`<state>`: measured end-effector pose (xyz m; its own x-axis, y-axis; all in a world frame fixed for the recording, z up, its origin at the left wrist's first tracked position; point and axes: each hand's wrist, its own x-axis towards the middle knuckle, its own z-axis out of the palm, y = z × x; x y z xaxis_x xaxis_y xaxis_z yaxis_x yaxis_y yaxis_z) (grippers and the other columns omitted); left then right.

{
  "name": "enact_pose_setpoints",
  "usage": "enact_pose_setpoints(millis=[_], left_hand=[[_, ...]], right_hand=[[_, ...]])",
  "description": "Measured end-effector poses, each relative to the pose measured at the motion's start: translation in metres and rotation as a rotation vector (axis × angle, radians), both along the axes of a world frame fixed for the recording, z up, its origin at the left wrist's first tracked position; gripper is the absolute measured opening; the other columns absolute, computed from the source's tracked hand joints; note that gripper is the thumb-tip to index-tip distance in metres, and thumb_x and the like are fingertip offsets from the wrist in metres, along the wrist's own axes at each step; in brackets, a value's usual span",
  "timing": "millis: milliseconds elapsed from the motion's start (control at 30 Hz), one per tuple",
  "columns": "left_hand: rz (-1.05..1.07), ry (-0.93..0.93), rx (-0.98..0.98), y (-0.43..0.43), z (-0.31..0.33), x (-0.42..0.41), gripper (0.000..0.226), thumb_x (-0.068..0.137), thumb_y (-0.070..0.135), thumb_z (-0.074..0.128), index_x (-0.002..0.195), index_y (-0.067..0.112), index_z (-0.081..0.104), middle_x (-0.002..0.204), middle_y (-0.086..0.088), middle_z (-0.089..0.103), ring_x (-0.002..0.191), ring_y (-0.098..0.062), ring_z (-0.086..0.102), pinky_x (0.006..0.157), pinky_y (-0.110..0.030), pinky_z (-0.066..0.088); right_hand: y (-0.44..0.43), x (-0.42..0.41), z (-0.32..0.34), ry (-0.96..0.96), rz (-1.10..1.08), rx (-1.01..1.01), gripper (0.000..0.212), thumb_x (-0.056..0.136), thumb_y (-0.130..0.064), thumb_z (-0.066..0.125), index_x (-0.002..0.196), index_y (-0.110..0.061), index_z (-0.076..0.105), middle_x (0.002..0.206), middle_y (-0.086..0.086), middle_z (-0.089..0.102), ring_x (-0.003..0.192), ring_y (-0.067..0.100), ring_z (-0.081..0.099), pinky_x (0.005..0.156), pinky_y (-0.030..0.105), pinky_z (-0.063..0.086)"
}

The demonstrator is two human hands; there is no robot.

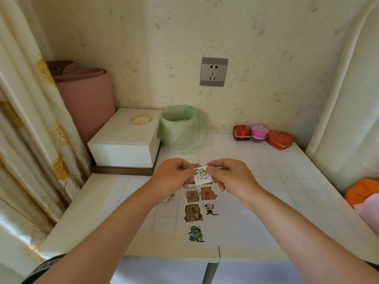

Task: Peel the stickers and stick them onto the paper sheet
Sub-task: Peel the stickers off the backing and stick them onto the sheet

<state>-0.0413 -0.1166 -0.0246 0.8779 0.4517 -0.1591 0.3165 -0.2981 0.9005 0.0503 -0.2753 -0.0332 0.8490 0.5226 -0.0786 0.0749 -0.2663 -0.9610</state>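
Above the middle of the table (266,181), the left hand (174,177) and right hand (229,177) meet, each pinching one small white-edged sticker (202,175) between fingertips, left at its side, right at its top corner. Directly below lies the paper sheet (211,228), carrying several animal stickers (192,212). Peeling seems to be the step in hand; next the sticker must come free of any backing and be pressed onto a bare patch.

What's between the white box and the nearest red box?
Head view: a green-bagged bin beside the white box, then bare tabletop to the red box.
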Motion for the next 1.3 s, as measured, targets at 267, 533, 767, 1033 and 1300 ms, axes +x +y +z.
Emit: enact_pose_setpoints(millis=[267,533,767,1033,1300], left_hand=[[-0.038,0.009,0.019,-0.002,-0.003,0.005,0.006,0.091,0.016,0.064,0.088,0.014,0.069,0.078,0.002,0.073,0.059,-0.011,0.063,0.055,-0.017,0.046],[0.116,-0.075,-0.416,-0.005,-0.008,0.013,0.009,0.097,0.021,0.062,0.1,0.016,0.068,0.084,0.001,0.073,0.064,-0.017,0.068,0.065,-0.029,0.054],[0.074,-0.177,-0.602,-0.014,-0.011,0.015,0.012,0.096,0.02,0.063,0.107,0.016,0.066,0.103,-0.001,0.076,0.082,-0.019,0.074,0.08,-0.032,0.056],[0.054,-0.188,-0.703,-0.03,-0.017,0.016,0.016,0.092,0.021,0.068,0.108,0.017,0.067,0.108,0.0,0.075,0.091,-0.021,0.073,0.074,-0.03,0.054],[0.103,-0.255,-0.686,-0.039,-0.018,0.017,0.019,0.091,0.022,0.069,0.109,0.017,0.071,0.099,0.0,0.077,0.082,-0.014,0.072,0.069,-0.025,0.054]], right_hand=[[-0.006,0.006,-0.005,-0.031,0.065,-0.082,0.015,0.098,-0.022,0.06,0.092,-0.017,0.073,0.079,0.001,0.072,0.051,0.019,0.055,0.04,0.014,0.033],[-0.011,0.01,-0.003,0.123,0.02,-0.113,0.02,0.093,-0.035,0.067,0.108,-0.022,0.069,0.093,-0.002,0.073,0.052,0.009,0.056,0.046,0.022,0.031],[-0.01,0.006,-0.004,0.431,0.004,0.099,0.024,0.091,-0.029,0.072,0.11,-0.014,0.071,0.083,-0.002,0.072,0.055,0.011,0.053,0.044,0.02,0.03],[-0.008,0.008,-0.003,0.453,-0.095,0.207,0.007,0.09,-0.023,0.073,0.094,-0.017,0.073,0.078,-0.003,0.07,0.052,0.01,0.05,0.046,0.021,0.028],[-0.007,0.006,-0.002,0.494,-0.104,0.207,0.014,0.089,-0.029,0.074,0.092,-0.015,0.072,0.081,-0.004,0.069,0.053,0.01,0.051,0.047,0.022,0.03]])
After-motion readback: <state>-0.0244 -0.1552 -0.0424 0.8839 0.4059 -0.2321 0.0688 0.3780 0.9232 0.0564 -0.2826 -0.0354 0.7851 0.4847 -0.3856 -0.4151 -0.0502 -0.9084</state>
